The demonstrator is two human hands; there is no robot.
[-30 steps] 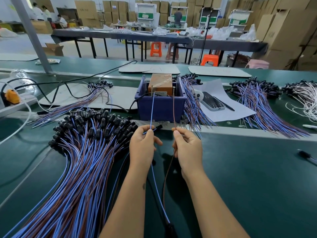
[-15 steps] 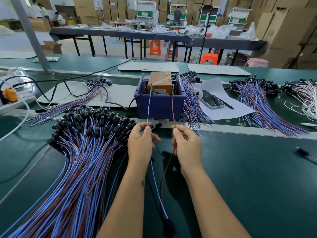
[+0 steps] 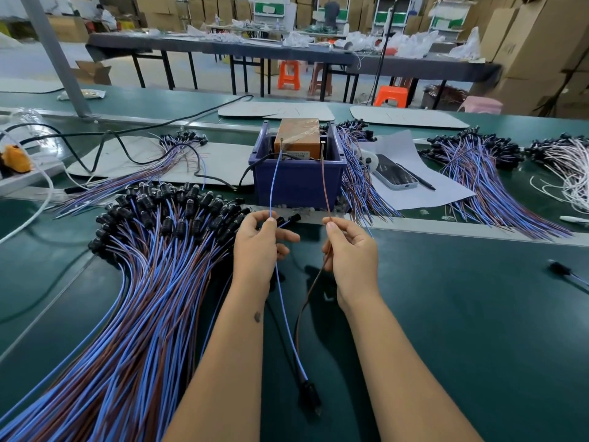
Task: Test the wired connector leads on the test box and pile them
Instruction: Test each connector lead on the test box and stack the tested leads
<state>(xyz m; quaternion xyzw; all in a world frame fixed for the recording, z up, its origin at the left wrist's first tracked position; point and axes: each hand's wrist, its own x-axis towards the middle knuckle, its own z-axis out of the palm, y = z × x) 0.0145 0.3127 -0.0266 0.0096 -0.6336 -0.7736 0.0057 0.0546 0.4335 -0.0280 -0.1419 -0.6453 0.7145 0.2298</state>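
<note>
An orange-brown test box (image 3: 298, 135) sits inside a blue plastic bin (image 3: 296, 183) at the middle of the green bench. My left hand (image 3: 256, 247) pinches a blue wire (image 3: 274, 183) whose bare tip reaches the box top on the left. My right hand (image 3: 352, 250) pinches a brown wire (image 3: 325, 183) whose tip touches the box on the right. Both wires run down between my forearms to one black connector (image 3: 308, 393) lying on the bench. A big pile of blue and brown leads with black connectors (image 3: 153, 266) spreads to the left of my left hand.
More lead bundles lie right of the bin (image 3: 357, 183) and at the far right (image 3: 478, 173), with white wires (image 3: 570, 173) beyond. A phone (image 3: 393, 175) and pen rest on white paper (image 3: 424, 186). Black cables (image 3: 127, 148) cross the left side. A loose lead (image 3: 564, 271) lies right.
Both hands stay where they were, still holding the two wire tips up to the test box. The black connector below has shifted slightly with the view.
</note>
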